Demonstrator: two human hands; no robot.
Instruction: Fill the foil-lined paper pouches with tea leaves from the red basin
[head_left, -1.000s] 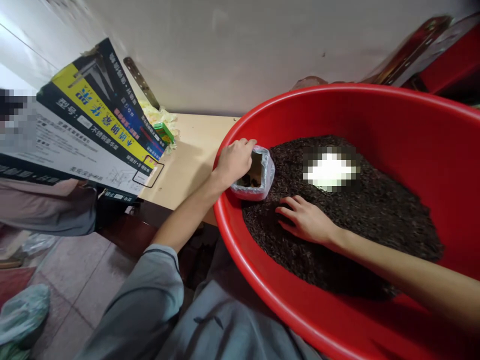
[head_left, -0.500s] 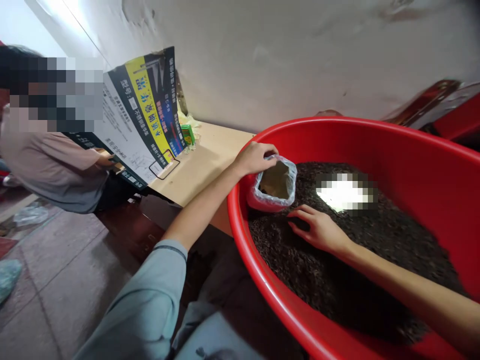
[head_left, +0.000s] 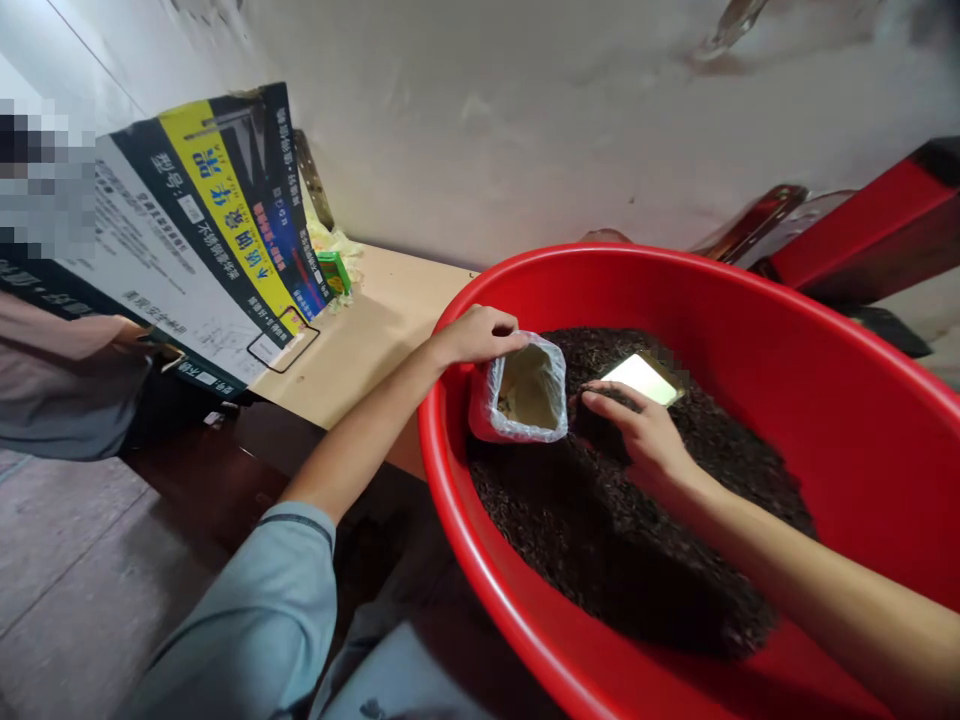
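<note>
A big red basin (head_left: 750, 300) holds a heap of dark loose tea leaves (head_left: 637, 540). At the basin's left rim my left hand (head_left: 480, 335) grips the edge of a small red container lined with a clear plastic bag (head_left: 525, 395), its mouth tilted open toward the leaves. My right hand (head_left: 637, 425) is cupped around a clump of the dark leaves just right of the bag's mouth. A shiny flat card (head_left: 643, 377) lies on the leaves behind my right hand.
A beige tabletop (head_left: 375, 330) runs left of the basin, with a green box (head_left: 334, 272) by the wall. A printed cardboard box (head_left: 202, 230) is held by another person (head_left: 67, 370) at the left. Red objects (head_left: 862, 235) lean against the wall.
My right hand has lifted from lying flat on the leaves and moved up toward the bag's mouth, now cupping leaves. The bag is tilted more open. The view has shifted.
</note>
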